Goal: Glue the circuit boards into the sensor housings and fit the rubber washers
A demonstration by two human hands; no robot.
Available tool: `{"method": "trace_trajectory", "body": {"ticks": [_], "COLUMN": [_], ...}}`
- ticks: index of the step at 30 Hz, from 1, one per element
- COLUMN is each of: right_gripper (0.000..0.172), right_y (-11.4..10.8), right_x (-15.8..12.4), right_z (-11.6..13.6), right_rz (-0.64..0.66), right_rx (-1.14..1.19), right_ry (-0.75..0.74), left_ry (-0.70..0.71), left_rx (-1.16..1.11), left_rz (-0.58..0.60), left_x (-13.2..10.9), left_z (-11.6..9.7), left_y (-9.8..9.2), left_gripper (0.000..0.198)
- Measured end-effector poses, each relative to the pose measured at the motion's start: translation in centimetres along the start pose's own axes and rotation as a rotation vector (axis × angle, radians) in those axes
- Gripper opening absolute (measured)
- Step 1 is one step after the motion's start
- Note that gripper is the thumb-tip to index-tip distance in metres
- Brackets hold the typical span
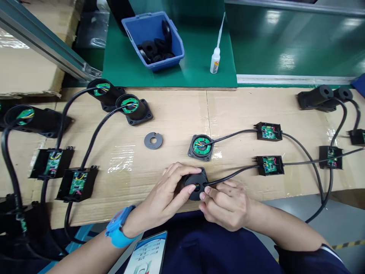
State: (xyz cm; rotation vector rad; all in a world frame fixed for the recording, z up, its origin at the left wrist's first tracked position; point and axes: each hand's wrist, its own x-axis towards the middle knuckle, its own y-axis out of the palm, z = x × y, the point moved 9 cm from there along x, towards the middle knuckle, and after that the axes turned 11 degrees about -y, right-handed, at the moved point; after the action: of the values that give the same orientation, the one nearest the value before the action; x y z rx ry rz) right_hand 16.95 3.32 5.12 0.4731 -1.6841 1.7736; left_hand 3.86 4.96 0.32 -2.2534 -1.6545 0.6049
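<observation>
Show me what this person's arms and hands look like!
The left hand and right hand are bare, without gloves. The left wrist wears a chunky, bright blue wristband. The right arm has a dark navy sleeve with a thin white stripe. No sleeve shows on the left.

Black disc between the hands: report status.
Left hand holding black disc; right hand at its edge. Cable beside right hand, no visible snag. Loose grey disc lying apart.

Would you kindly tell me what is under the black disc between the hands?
Under the black disc sits a black base, its corner showing; coloured wires show through the hole. The rest is covered from view.
</observation>
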Motion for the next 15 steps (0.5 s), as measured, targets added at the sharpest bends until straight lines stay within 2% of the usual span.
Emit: {"method": "trace_trajectory", "body": {"ticks": [3,7,15], "right_gripper": [0.017,0.018,0.010], "right_y": [-0.1,-0.2,-0.1], "right_x": [0.2,0.6,0.6], "right_z": [-0.2,-0.2,0.0], "right_rz": [-0.004,0.000,0.001], "right_rx": [0.003,0.019,0.060], "right_ry": [-0.011,-0.023,-0.021], "left_ry": [0.045,0.084,-0.083], "left_rx": [0.038,0.072,0.007], "left_rz": [0.036,-0.009,-0.022], "left_x": [0.2,0.5,3.1], "left_z": [-0.2,-0.6,-1.0], "left_y": [0.1,-0.2,0.1], "left_gripper": [0.031,0.033,0.019]}}
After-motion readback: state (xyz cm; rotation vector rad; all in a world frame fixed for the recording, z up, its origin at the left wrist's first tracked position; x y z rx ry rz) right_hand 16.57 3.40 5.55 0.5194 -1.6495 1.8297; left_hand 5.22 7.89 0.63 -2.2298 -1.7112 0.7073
